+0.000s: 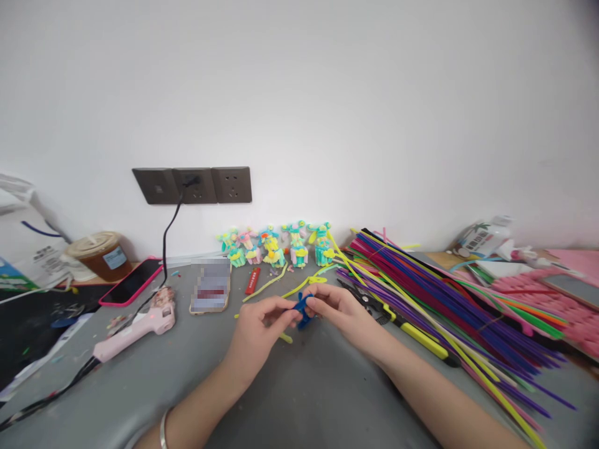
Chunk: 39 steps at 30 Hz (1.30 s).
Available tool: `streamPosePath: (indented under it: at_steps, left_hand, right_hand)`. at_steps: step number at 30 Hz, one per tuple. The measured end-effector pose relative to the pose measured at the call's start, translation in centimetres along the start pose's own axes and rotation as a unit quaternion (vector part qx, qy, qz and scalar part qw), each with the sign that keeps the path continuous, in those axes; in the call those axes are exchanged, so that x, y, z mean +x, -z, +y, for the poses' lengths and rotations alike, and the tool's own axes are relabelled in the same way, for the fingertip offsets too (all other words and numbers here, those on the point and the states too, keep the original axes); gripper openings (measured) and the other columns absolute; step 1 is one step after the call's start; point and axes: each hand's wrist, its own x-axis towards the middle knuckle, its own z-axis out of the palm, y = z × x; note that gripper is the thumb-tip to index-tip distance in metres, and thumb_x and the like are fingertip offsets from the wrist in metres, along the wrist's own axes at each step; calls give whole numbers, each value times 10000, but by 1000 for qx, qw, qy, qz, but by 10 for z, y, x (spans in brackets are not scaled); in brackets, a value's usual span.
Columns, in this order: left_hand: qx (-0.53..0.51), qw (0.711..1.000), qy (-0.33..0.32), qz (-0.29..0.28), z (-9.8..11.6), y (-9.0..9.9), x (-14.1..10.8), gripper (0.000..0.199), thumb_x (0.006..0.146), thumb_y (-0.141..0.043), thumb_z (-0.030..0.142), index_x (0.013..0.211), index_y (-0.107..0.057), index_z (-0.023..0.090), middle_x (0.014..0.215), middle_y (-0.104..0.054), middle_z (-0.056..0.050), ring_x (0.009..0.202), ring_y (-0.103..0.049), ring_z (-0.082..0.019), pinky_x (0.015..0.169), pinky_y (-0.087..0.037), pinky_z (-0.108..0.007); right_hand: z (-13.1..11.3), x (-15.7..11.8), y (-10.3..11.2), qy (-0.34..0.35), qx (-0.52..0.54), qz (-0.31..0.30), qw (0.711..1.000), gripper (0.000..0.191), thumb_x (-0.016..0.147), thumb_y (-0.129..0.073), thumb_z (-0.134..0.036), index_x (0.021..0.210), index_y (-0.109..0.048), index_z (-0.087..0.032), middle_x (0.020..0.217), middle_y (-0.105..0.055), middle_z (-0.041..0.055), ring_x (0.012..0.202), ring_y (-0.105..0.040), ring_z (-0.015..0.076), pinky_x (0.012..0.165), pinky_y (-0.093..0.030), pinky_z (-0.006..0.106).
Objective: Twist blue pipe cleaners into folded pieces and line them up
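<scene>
A small blue pipe-cleaner piece [303,310] is held just above the grey table [304,399], near its middle, pinched between the two hands: the left hand [259,324] has its thumb and forefinger closed narrowly on one side of it, and the right hand [337,307] grips the other side with its fingertips drawn together. The piece appears to be twisted or folded on itself, though its exact form cannot be made out at this size. For such a bend to be made well, the wire is best kept short between the two pinches, so that the turn is formed tightly and the fuzzy pile is not crushed flat; one side should be held fixed while the other is rolled around it. A yellow offcut [285,337] lies just beneath the hands. Behind them a row of finished pastel figures [276,246] stands against the wall, and a large bundle of coloured pipe cleaners [449,299] lies to the right, beside yellow-handled pliers [412,329]. A pink glue gun [140,325] lies to the left. Labels can be seen on a lidded cup [100,254] and a bottle [484,237], but no writing on them can be read.
</scene>
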Motion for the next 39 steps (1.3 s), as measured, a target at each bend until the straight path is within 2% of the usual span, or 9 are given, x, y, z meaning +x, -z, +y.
streamPosePath:
  at_steps: [3, 9, 13, 18, 21, 24, 31, 35, 39]
  left_hand:
    - [-9, 1000, 1, 1, 0, 0, 0, 176, 831, -631, 287, 910, -721, 159, 831, -770, -53, 721, -722, -188, 712, -605, -314]
    - [0, 999, -4, 34, 0, 0, 3, 155, 810, -642, 278, 907, -674, 161, 783, -745, -34, 666, -707, -169, 653, -596, -285]
    - [39, 998, -31, 48, 2, 2, 4, 115, 807, -644, 260, 879, -666, 173, 807, -730, -27, 686, -694, -161, 642, -591, -270]
    - [132, 981, -135, 40, -1, 4, 5, 128, 806, -659, 215, 925, -703, 200, 872, -725, -36, 767, -679, -168, 653, -584, -260]
    - [175, 959, -223, 28, -3, 5, 5, 145, 835, -648, 227, 963, -714, 213, 843, -709, -43, 754, -666, -163, 673, -573, -269]
    - [184, 945, -271, 24, -4, 6, 5, 142, 863, -624, 232, 961, -726, 217, 805, -692, -39, 721, -657, -148, 656, -565, -257]
    - [197, 934, -295, 38, -3, 9, 6, 124, 867, -620, 225, 856, -739, 193, 754, -676, -34, 618, -616, -113, 531, -525, -208]
    - [205, 938, -277, 35, -3, 11, 6, 150, 881, -604, 261, 846, -736, 199, 759, -683, -43, 624, -609, -118, 538, -511, -209]
    - [213, 941, -261, 27, -2, 10, 5, 144, 879, -603, 260, 823, -722, 202, 768, -679, -42, 669, -621, -135, 590, -511, -222]
  right_hand:
    - [0, -1, 1, -7, 2, -7, 1000, 341, 822, -645, -495, 831, -627, -154, 707, -596, -1, 667, -542, 125, 655, -419, 248]
    - [3, 1, 2, -14, 0, 39, 999, 360, 763, -699, -497, 827, -626, -150, 682, -570, -20, 622, -508, 108, 617, -399, 235]
    - [2, 2, 2, -20, -19, 43, 999, 368, 735, -716, -504, 789, -623, -152, 690, -577, -12, 612, -508, 111, 600, -405, 240]
    - [5, 2, -1, -21, -17, 37, 999, 386, 733, -712, -523, 749, -601, -155, 642, -539, -29, 577, -482, 99, 573, -401, 231]
    - [10, 2, -5, -33, -21, 17, 999, 413, 715, -719, -546, 703, -581, -157, 610, -536, -31, 555, -479, 97, 543, -381, 225]
    - [12, 2, -6, -40, -24, 5, 999, 422, 716, -721, -548, 682, -582, -151, 582, -528, -38, 535, -461, 87, 521, -349, 215]
    - [9, 2, -2, -58, -15, -21, 998, 359, 721, -738, -493, 726, -666, -140, 638, -620, -4, 576, -521, 98, 579, -407, 228]
    - [3, 2, -2, -57, -23, -11, 998, 367, 692, -752, -507, 699, -668, -150, 606, -616, -9, 559, -533, 104, 563, -426, 231]
    - [-3, 2, 3, -28, -68, -6, 997, 349, 762, -694, -497, 761, -685, -148, 652, -630, 6, 594, -561, 119, 582, -448, 238]
